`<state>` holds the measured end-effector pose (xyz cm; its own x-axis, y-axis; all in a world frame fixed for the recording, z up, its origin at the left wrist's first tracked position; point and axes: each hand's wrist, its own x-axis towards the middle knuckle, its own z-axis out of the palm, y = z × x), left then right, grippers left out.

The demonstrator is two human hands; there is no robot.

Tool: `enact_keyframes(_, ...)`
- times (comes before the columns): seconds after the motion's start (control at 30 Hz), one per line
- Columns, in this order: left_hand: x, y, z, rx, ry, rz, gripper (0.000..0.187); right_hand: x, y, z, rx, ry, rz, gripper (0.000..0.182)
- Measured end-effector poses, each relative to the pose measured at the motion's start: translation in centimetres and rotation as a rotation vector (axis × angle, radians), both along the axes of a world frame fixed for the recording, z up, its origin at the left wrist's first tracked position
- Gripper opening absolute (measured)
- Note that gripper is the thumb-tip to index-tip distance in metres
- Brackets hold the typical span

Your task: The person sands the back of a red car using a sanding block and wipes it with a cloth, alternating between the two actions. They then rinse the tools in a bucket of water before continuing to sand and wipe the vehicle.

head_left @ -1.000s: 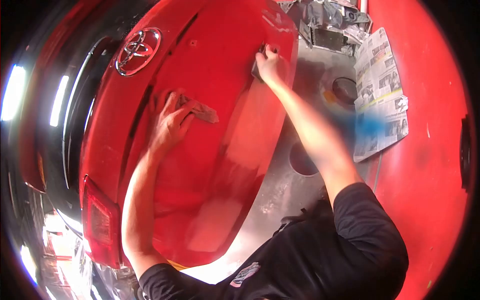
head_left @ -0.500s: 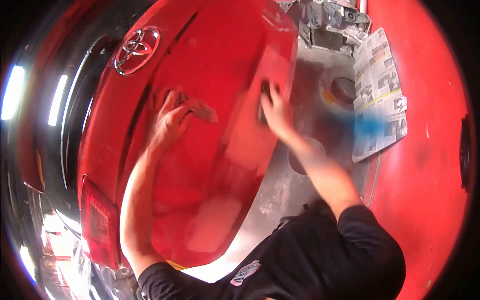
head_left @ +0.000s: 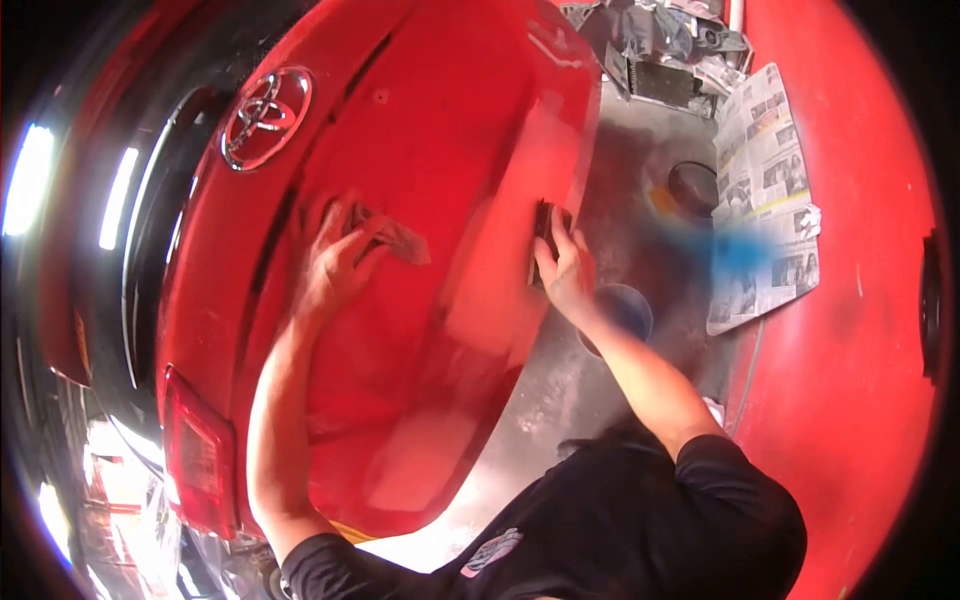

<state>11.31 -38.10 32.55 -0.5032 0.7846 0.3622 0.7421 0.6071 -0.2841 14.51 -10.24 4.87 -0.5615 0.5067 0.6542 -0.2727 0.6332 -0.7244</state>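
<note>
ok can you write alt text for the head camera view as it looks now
A bare right hand holds a dark block against a red car panel near its edge, while the left hand rests on the panel with a crumpled rag at its fingers. A chrome badge sits at upper left; newspaper is spread at right.

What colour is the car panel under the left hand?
Red with paler patches: the curved car panel shows best in the head view.

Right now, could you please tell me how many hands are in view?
2: the left hand, at a crumpled rag on the red panel, and the right hand, holding a dark block near the panel's edge. No other hand shows.
</note>
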Motion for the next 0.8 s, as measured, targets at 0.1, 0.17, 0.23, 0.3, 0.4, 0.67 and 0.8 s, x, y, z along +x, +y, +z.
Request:
enact_keyframes(0.1, -0.1, 0.3, 0.1, -0.045, 0.022, 0.021, 0.042, -8.1, 4.5, 2.7, -0.223, -0.377, 0.106, 0.064)
enact_keyframes(0.17, 0.2, 0.4, 0.1, -0.049, 0.007, 0.045, 0.042, -18.5, 9.4, 0.8, -0.483, -0.333, 0.323, 0.063)
enact_keyframes(0.23, 0.3, 0.5, 0.0, -0.045, -0.007, 0.055, 0.042, -17.8, 9.0, 0.2, -0.528, -0.353, 0.226, 0.065)
enact_keyframes(0.3, -0.3, 0.7, -0.2, -0.021, 0.001, 0.06, 0.042, -8.2, 5.7, -0.3, -0.2, -0.311, 0.03, 0.057)
enact_keyframes(0.4, -0.4, 0.5, -0.2, -0.012, -0.009, 0.065, 0.043, -2.5, 2.8, -2.5, 0.02, -0.032, -0.029, 0.06)
enact_keyframes(0.67, 0.0, 1.3, -0.1, -0.018, 0.014, 0.065, 0.04, -11.4, 9.8, 2.7, -0.286, -0.53, 0.036, 0.061)
enact_keyframes(0.8, -0.6, 1.0, -0.5, 0.051, -0.004, 0.062, 0.041, -4.5, 4.5, -4.2, 0.08, -0.005, -0.139, 0.067)
